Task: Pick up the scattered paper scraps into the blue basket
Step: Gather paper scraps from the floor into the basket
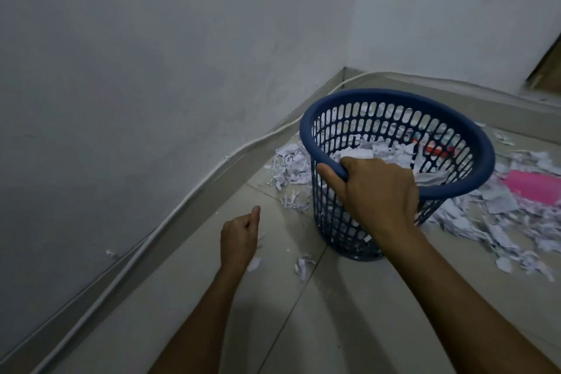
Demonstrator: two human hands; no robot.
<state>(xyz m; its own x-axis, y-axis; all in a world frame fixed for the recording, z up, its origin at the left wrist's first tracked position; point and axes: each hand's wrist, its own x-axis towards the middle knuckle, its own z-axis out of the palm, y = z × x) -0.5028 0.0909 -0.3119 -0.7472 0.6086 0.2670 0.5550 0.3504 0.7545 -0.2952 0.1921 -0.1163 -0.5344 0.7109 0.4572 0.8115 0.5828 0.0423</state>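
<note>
Both forearms come in from the bottom edge, nearest to the camera. Left hand point(239, 240) hovers low over the floor point(349, 313), its fingers curled in and the thumb pointing up; whether it pinches a small scrap I cannot tell. Right hand point(376, 191) is clamped on the near rim of the basket point(397, 143), thumb outside, fingers hooked inside, and the basket tilts a little toward the person.

Scraps lie in three places. One small scrap point(303, 266) lies at about 4 o'clock from the left hand, near it, with another pale bit just beside the wrist. A heap point(288, 167) lies at 9 o'clock from the basket, against its wall. The biggest spread point(491, 222) lies at 3 to 4 o'clock from the basket, around a pink thing point(534, 185). Some paper is already inside the basket.

I judge the left hand is the nearer one for the small scrap. The right hand is busy with the basket, so the basket mouth lies at about 2 o'clock from the left hand for the drop.
</note>
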